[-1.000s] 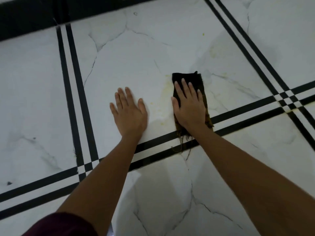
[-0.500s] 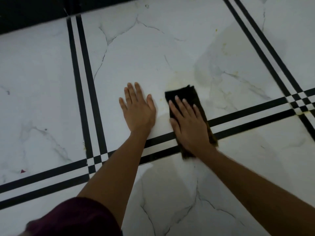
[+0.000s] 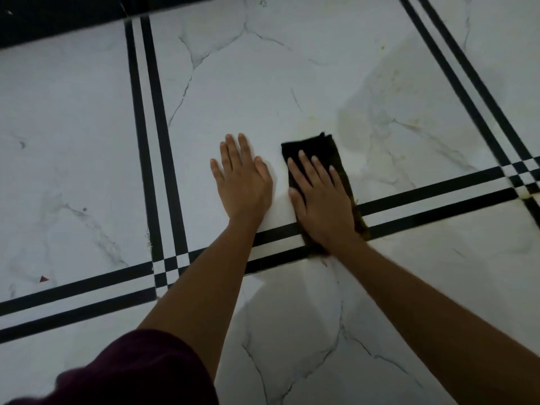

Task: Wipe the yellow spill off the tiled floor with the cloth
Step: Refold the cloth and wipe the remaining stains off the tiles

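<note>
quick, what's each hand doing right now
Left hand: open, flat on the bare tiled floor, holding nothing.
Right hand: open, palm pressing the dark cloth flat, not gripping it.

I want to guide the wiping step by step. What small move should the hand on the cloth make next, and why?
Probably slide the right hand, flat on the dark cloth, forward and to the right: faint yellowish smears lie there on the white tile. The left hand rests flat on the floor.
</note>
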